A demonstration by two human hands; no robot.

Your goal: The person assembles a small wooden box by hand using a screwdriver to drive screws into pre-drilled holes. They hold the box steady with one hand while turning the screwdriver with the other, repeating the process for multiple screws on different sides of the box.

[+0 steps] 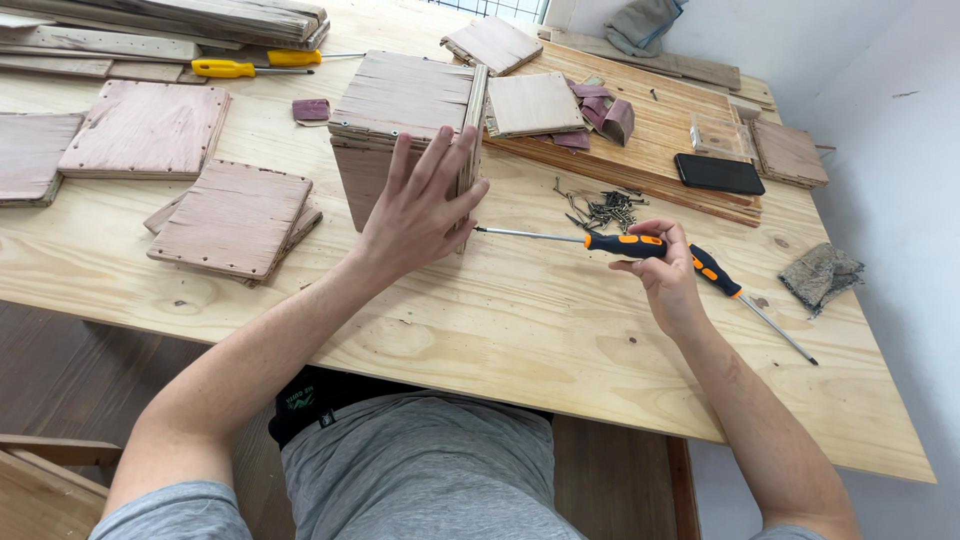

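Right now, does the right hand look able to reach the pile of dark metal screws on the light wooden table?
Probably yes. The pile of dark metal screws lies just beyond the right hand, with bare table between, though that hand holds an orange-and-black screwdriver.

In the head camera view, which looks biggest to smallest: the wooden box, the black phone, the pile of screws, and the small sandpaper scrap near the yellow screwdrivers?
1. Wooden box, pressed by the left hand.
2. Black phone and pile of screws: about alike in spread, so I won't rank them.
3. Sandpaper scrap, though it lies farther from the camera, which may shrink it.
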